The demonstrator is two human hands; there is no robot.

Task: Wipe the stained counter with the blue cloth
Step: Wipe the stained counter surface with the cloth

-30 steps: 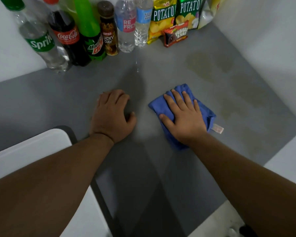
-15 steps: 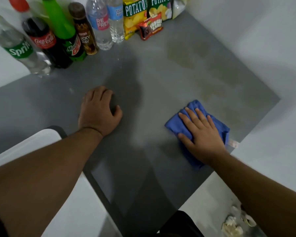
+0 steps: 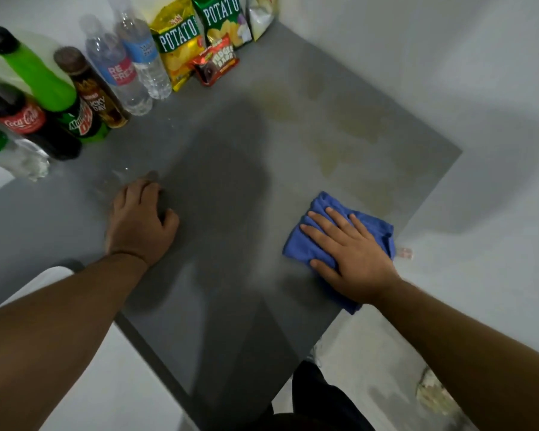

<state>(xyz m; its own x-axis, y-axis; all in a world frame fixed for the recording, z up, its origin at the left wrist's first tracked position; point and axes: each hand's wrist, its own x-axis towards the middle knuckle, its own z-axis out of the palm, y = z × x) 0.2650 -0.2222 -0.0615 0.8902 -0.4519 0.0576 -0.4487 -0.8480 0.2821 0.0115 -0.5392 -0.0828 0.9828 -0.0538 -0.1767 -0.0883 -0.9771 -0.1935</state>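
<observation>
Now | right hand (image 3: 352, 259) flat on blue cloth (image 3: 301, 247) | long axis seemingly front-to-back

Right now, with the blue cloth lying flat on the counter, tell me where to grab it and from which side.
Take the blue cloth by its far folded edge, the bunched part showing beyond the fingertips of the right hand. Come from above: it lies flat on the grey counter, so the fingers must curl down and gather it. That hand only presses flat on top.
</observation>
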